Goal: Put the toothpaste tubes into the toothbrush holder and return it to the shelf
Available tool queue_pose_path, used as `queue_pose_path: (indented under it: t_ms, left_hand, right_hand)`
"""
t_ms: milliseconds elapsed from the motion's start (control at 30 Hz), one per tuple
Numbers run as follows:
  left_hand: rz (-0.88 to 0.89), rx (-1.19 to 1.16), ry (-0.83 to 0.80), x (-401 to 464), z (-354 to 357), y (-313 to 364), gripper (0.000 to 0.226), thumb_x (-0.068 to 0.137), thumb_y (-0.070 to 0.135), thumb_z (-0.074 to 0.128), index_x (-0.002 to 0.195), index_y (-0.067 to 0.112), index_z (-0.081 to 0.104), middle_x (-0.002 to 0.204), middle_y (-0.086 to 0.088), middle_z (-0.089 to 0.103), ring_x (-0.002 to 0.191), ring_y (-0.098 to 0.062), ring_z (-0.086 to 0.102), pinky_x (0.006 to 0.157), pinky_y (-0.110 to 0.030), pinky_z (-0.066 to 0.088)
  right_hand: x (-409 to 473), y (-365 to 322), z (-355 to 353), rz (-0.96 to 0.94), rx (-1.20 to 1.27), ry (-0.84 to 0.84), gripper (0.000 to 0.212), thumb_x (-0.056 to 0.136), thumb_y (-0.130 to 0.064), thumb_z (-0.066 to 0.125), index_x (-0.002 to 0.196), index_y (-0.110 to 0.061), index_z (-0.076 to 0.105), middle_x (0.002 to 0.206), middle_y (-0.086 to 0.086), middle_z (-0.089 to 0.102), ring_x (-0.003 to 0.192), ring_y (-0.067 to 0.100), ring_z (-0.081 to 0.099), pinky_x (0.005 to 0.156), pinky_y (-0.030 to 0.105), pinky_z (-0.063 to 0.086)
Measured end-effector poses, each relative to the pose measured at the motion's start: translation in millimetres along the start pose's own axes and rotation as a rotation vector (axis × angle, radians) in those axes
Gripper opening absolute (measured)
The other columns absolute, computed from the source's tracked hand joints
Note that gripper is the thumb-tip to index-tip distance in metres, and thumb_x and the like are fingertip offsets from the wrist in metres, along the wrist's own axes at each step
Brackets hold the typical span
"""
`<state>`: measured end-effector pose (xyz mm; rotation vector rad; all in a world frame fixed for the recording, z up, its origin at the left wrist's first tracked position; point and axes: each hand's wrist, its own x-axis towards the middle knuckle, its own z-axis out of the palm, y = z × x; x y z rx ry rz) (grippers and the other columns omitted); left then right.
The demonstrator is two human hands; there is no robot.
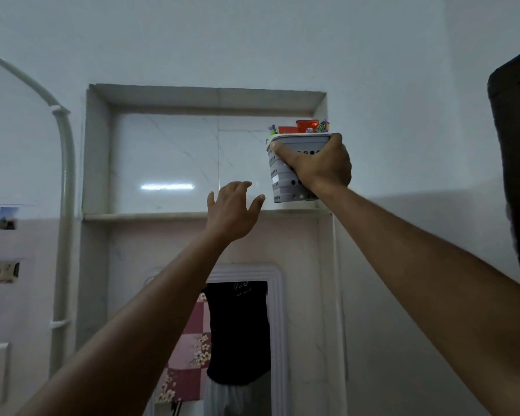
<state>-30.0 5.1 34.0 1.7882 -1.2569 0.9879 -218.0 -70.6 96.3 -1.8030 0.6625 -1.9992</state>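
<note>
A grey perforated toothbrush holder (282,175) is at the right end of a recessed wall shelf (150,217), its base at the ledge; I cannot tell whether it rests on it. Red toothpaste tubes (306,126) and purple-green items stick out of its top. My right hand (318,168) is shut around the holder's side, thumb near the rim. My left hand (231,211) hovers just left of and below the holder, fingers spread, holding nothing.
The shelf niche has a glossy marble back. A white pipe (65,181) runs down the wall at left. Below the shelf hangs a framed mirror (237,340) reflecting a person's dark shirt. A dark object (517,163) stands at the right edge.
</note>
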Motion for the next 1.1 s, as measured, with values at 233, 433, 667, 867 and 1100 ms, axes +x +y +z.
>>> queue_pose_path:
  t_ms: [233,433,667,867,1100]
  left_hand:
    - [-0.077,0.058,-0.057,-2,39,-29,0.072,0.108,0.07,0.023,0.159,0.026,0.049,0.167,-0.001,0.047,0.164,-0.026,0.024,0.132,-0.058,-0.002]
    - [-0.058,0.103,0.04,-4,50,-30,0.068,0.108,0.071,0.023,0.153,0.032,0.056,0.168,0.004,0.045,0.164,-0.024,0.021,0.132,-0.055,-0.005]
    - [-0.032,0.112,0.053,-6,53,-34,0.068,0.108,0.071,0.025,0.152,0.03,0.057,0.167,0.004,0.046,0.164,-0.024,0.023,0.132,-0.053,-0.004]
    - [-0.031,0.105,0.027,-7,51,-36,0.069,0.108,0.071,0.025,0.156,0.029,0.052,0.169,0.003,0.044,0.163,-0.023,0.024,0.133,-0.052,-0.003]
    - [-0.024,-0.059,0.082,-23,18,-28,0.072,0.107,0.067,0.039,0.159,0.018,0.046,0.163,-0.004,0.05,0.156,-0.024,0.039,0.134,-0.054,0.013]
  right_hand:
    - [12,38,35,0.077,-0.031,-0.054,0.113,0.06,-0.094,0.085,0.137,-0.017,0.055,0.115,-0.007,0.058,0.105,0.019,0.062,0.083,0.034,0.05]
    - [8,60,64,0.012,-0.071,-0.089,0.122,0.08,-0.095,0.07,0.164,-0.015,0.034,0.145,0.004,0.058,0.136,0.031,0.061,0.098,0.046,0.055]
    - [-14,96,88,-0.045,-0.25,-0.154,0.122,0.102,-0.088,0.043,0.177,-0.009,-0.011,0.181,0.02,0.01,0.163,0.04,0.026,0.128,0.057,0.036]
    - [-18,102,87,-0.099,-0.299,-0.194,0.118,0.101,-0.09,0.036,0.177,-0.017,-0.019,0.181,0.022,0.001,0.166,0.042,0.019,0.131,0.063,0.031]
    - [-37,92,61,-0.285,-0.123,0.082,0.093,0.103,-0.079,0.046,0.164,-0.009,0.044,0.161,0.015,0.048,0.144,0.036,0.05,0.114,0.057,0.046]
